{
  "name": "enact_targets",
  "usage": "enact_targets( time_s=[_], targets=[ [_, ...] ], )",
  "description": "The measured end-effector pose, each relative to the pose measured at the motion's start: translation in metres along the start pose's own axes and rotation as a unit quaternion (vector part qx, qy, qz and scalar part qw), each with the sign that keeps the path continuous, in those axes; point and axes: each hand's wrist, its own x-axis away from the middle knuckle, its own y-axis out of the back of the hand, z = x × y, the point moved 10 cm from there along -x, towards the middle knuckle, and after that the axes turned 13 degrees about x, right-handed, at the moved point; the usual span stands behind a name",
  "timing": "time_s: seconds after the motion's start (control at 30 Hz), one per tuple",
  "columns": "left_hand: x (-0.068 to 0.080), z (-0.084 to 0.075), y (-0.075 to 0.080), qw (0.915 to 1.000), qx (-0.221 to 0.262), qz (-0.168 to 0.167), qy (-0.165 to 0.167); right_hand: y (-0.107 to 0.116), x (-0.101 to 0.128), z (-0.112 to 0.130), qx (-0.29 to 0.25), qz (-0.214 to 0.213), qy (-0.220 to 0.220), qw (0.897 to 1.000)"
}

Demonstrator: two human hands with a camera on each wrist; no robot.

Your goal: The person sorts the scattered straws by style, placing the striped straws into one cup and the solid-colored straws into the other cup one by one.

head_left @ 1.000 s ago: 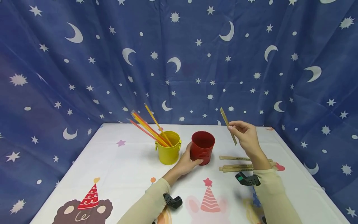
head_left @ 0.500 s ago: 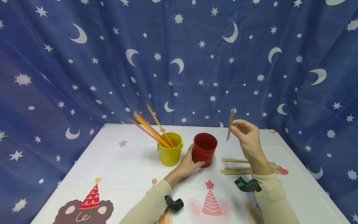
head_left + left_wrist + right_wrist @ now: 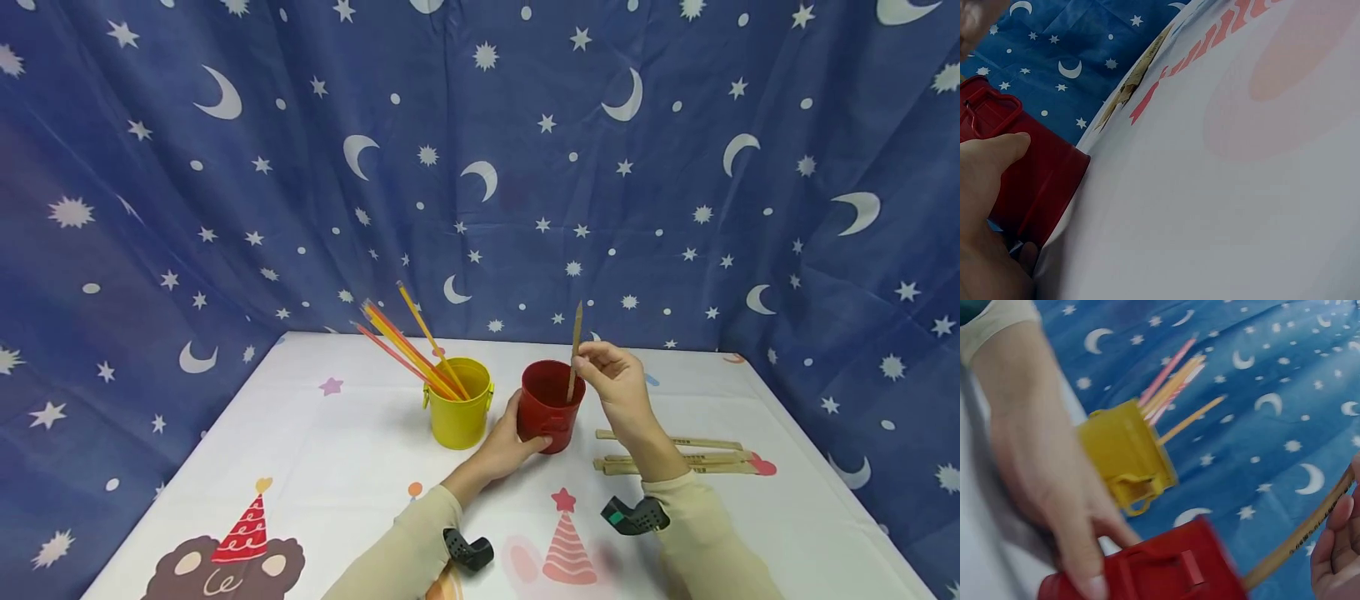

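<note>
My left hand [image 3: 497, 452] holds a small red metal bucket [image 3: 545, 411] standing upright on the table. The thumb lies across its front below the wire handle [image 3: 1013, 103], with the other fingers behind it. Between thumb and fingertips, my right hand [image 3: 621, 396] pinches a thin brown paper-wrapped straw [image 3: 577, 329], held nearly upright. Its lower end reaches into the mouth of the red bucket. Printed lettering runs along the wrapper in the right wrist view. Several more brown wrapped straws [image 3: 720, 457] lie side by side on the table, partly hidden by my right forearm.
To the left of the red bucket stands a yellow bucket [image 3: 457, 423] with several orange, yellow and red straws [image 3: 401, 346] leaning out leftward. A white printed tablecloth [image 3: 300, 442] covers the table. Behind it hangs a blue curtain [image 3: 525, 283] with moons and stars.
My right hand has carried the wrapped straw left and down, turning it upright, from beyond the bucket to over its mouth. The left hand keeps its hold on the red bucket.
</note>
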Motion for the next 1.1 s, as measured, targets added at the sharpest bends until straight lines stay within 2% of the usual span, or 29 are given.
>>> enact_targets(
  time_s=[0.13, 0.27, 0.37, 0.63, 0.83, 1.1],
  targets=[
    [0.001, -0.001, 0.001, 0.9999, -0.006, 0.003, -0.011, -0.010, 0.000, -0.013, 0.076, 0.007, 0.002, 0.997],
    [0.001, -0.003, 0.000, 0.9998, -0.009, 0.005, -0.018, -0.019, 0.002, -0.016, 0.171, 0.012, 0.035, 0.985],
    [0.001, -0.004, 0.001, 0.9998, -0.010, 0.004, -0.019, -0.023, 0.004, -0.019, 0.220, 0.010, 0.048, 0.974],
    [-0.001, -0.003, 0.001, 0.9996, -0.021, 0.003, -0.020, -0.031, 0.005, -0.027, 0.276, 0.021, 0.021, 0.961],
    [-0.002, -0.003, -0.001, 0.9995, -0.021, 0.005, -0.022, -0.029, 0.007, -0.026, 0.310, 0.028, 0.020, 0.950],
    [-0.001, -0.003, 0.000, 0.9997, -0.020, 0.003, -0.015, -0.013, 0.001, -0.021, 0.303, 0.024, 0.025, 0.953]
  ],
)
